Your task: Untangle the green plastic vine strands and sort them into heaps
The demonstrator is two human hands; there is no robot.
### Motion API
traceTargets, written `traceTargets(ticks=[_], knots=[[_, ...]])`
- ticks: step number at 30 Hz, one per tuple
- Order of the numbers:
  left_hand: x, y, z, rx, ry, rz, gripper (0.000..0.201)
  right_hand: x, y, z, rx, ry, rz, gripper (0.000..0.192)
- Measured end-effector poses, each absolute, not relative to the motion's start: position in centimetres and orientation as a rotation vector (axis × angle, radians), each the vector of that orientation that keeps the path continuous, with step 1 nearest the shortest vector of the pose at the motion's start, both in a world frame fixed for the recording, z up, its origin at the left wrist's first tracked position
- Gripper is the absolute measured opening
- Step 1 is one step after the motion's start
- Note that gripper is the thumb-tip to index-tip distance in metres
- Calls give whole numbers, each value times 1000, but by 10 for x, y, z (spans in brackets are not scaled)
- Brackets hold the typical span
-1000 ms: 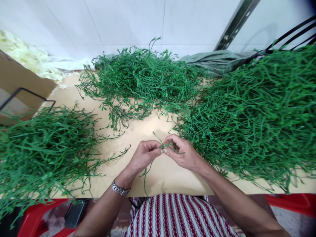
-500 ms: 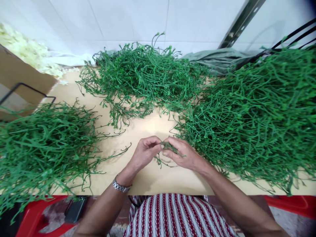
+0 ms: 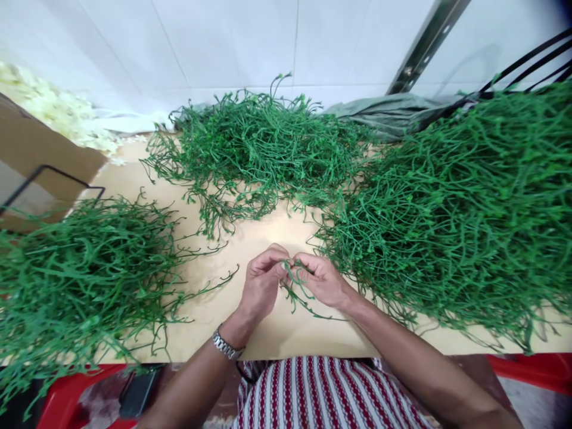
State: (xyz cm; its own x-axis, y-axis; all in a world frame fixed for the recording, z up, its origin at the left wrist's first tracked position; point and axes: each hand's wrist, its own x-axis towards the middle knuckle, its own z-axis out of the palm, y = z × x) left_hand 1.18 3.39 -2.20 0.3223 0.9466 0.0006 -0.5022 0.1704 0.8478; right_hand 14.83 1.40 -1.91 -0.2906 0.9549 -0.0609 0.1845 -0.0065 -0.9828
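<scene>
Head view: near the tabletop's front edge, our left hand (image 3: 261, 285) and right hand (image 3: 322, 279) pinch one green stem (image 3: 298, 290); big stem heaps (image 3: 451, 208) lie unhandled.

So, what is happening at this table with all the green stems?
A person sits at a tan table and holds a small green plastic sprig between the fingertips of both hands. The left hand and the right hand meet just above the table top. Three big heaps of similar green stems surround them: left pile, back pile, right pile.
</scene>
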Motion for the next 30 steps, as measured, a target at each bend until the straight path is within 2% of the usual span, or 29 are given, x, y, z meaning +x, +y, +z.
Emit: traceTargets(ticks=[6,14,21,26,30], knots=[[9,39,-14,673,667,1046,9,138,20,-13,-1083,-1453,1366,25],[7,41,-4,676,695,1071,10,135,27,-10,-873,-1209,1580,37],[13,46,-2,462,748,1011,16,130,31,-24,-837,-1048,1683,38],[17,53,0,470,808,947,18,132,31,-25,-943,-1171,1611,29],[20,54,2,556,865,958,21,144,29,-15,-1228,-1484,1368,15]])
